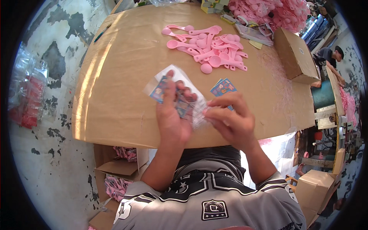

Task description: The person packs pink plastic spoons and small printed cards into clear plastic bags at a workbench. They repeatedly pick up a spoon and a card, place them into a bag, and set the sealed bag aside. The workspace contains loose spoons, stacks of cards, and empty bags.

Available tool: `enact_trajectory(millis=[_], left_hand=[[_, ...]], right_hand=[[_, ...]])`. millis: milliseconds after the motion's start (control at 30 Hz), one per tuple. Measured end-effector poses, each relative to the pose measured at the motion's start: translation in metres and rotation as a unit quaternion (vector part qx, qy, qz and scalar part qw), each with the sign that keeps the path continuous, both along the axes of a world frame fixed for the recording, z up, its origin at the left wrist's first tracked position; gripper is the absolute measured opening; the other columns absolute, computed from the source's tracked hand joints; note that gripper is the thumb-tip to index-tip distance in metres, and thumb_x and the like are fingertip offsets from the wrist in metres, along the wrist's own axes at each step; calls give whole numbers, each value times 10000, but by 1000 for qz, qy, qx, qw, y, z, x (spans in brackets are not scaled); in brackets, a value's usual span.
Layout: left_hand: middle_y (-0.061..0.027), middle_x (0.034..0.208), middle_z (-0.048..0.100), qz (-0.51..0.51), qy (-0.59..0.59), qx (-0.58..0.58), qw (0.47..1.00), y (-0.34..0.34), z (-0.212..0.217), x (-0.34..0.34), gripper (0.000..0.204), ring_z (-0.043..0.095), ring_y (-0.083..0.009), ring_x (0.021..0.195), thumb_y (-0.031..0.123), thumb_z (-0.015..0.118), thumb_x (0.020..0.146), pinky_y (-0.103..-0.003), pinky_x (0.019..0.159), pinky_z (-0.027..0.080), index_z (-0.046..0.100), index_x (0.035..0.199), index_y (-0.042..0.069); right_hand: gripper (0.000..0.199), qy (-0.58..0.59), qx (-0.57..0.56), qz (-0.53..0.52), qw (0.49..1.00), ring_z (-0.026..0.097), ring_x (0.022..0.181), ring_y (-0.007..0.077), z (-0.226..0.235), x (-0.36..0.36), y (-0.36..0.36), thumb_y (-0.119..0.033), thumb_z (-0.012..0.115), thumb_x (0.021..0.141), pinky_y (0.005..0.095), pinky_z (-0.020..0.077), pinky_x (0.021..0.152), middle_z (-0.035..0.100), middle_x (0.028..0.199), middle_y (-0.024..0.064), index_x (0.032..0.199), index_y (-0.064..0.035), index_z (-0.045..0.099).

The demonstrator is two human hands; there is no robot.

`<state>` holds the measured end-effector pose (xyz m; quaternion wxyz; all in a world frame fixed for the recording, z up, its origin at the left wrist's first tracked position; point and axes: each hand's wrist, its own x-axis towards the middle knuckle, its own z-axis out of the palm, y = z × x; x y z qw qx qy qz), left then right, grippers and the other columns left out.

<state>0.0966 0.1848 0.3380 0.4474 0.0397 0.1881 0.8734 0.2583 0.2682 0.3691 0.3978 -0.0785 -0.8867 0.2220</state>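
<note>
— Both hands are over the near edge of the table, right?

— Yes. Her left hand (173,115) is curled around a clear plastic bag (180,86) with a printed card (160,92) inside it, thumb on top, fingers wrapped behind. A pink spoon shows faintly through the plastic, near the top of the bag.

— And the other?

— Right hand (230,119) pinches the bag's lower right edge between thumb and fingertips; the rest of the fingers are bent, half closed.

— Where's the bag itself?

— Held just above the brown cardboard tabletop (115,76), between the two hands, tilted up to the left.

— What lies around them?

— A small stack of printed cards (223,87) just beyond the right hand. Farther back, a loose heap of pink plastic spoons (209,48). At the far edge, a larger pink pile (276,11) and a cardboard box (295,55) to the right. Another person (329,57) bends over at the far right.
</note>
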Motion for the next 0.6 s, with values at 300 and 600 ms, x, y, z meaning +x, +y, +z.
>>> enact_trajectory(millis=[300,600], left_hand=[[5,1020,662,36,5,-25,999,5,-2,-6,412,653,-124,903,347,693,1104,-368,927,577,598,1436,122],[-61,1067,671,166,16,-28,986,-1,6,-18,411,667,-183,952,318,697,1100,-410,982,599,587,1413,77]], right_hand=[[206,-123,-32,-274,953,693,1083,350,-14,11,131,-146,733,1000,451,561,906,743,1169,152,1180,-44,740],[173,-82,-214,-213,950,723,886,197,-5,28,105,-103,723,1028,332,556,761,763,994,93,1175,-13,741]])
